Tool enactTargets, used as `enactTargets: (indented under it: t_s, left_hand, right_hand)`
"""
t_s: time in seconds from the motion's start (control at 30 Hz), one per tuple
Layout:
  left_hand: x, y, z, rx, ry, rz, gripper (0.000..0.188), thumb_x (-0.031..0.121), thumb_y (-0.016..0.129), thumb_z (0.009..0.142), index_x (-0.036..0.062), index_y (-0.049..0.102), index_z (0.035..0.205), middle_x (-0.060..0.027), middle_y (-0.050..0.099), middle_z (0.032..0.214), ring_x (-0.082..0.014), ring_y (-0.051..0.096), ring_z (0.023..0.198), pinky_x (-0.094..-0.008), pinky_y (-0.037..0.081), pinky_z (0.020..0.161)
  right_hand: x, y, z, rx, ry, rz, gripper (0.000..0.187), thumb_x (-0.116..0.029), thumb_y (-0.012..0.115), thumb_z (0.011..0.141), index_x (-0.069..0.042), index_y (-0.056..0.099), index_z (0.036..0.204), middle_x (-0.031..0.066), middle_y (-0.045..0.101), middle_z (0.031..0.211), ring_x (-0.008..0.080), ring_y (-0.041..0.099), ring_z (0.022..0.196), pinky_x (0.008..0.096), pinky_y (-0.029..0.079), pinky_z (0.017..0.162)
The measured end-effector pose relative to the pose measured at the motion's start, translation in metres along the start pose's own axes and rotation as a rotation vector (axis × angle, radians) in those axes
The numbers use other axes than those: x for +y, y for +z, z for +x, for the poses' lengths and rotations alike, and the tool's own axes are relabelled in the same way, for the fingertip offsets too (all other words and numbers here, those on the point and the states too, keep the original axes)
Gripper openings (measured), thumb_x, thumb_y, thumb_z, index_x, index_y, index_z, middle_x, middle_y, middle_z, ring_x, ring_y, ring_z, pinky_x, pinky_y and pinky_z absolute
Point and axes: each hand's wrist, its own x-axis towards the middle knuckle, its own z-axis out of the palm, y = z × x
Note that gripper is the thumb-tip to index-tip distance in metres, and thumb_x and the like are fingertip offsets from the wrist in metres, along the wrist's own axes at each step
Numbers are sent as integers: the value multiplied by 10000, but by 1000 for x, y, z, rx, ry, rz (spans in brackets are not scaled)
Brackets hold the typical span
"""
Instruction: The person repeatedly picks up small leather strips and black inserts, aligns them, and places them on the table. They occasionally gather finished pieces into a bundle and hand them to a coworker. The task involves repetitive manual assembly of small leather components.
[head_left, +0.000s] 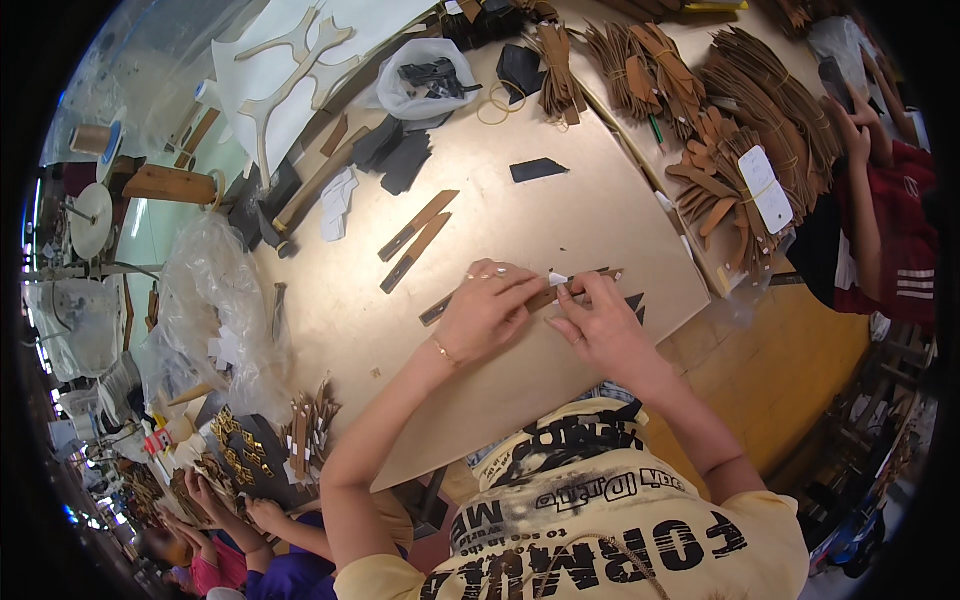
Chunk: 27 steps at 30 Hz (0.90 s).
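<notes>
A narrow brown leather strip [543,298] lies across the table in front of me, its dark left end sticking out past my wrist. My left hand [490,305] is closed over it, fingertips pressed on its middle. From the right, my right hand [602,325] pinches the same strip with thumb and fingers. A small white piece [557,279] shows between the two hands; whether it is attached to the strip, I cannot tell. Two similar brown strips with dark ends, an upper one [420,225] and a lower one [417,252], lie beyond my left hand.
Black leather pieces [395,152] and a plastic bag of dark scraps [428,80] lie at the back. One black piece [538,170] is farther in. Bundled brown leather pieces [765,95] fill the right side. Crumpled clear plastic [215,310] is at left. Other people work at both sides.
</notes>
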Motion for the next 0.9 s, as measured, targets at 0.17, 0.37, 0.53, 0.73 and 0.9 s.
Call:
enactTargets:
  t_s: [0.17,0.37,0.53,0.73,0.9]
  left_hand:
    - [19,14,-3,131,-34,134,313,94,703,751,92,695,1063,-92,617,1178,-281,574,1087,-433,433,929]
    - [38,45,0,126,-177,297,289,181,684,752,39,709,1003,-144,588,1243,-302,529,1182,-460,407,1008]
    - [42,40,5,291,-277,162,219,208,701,788,56,697,946,-138,576,1228,-306,501,1211,-458,350,1054]
    - [50,10,-12,325,-388,-328,126,151,709,842,45,693,908,-94,675,914,-255,632,965,-401,451,944]
    - [64,-47,-113,747,-741,-438,179,133,723,869,22,733,1010,-87,729,917,-168,690,875,-304,571,756]
  right_hand:
    - [-3,-1,0,11,-59,-223,329,-228,703,862,2,685,1096,128,554,1094,302,530,1062,434,438,920]
    - [37,-27,14,131,18,-93,275,-149,733,829,-47,672,1077,153,580,1155,344,563,1075,459,438,927]
    - [37,-25,19,-44,242,367,267,34,719,794,-6,635,1045,110,597,841,223,597,779,332,484,765]
    - [-2,-40,25,-115,31,309,251,-27,779,757,-9,655,975,90,626,859,226,583,831,345,441,836]
    - [-36,-35,36,22,-125,332,345,-81,781,763,-22,663,1082,96,644,934,238,596,888,346,445,873]
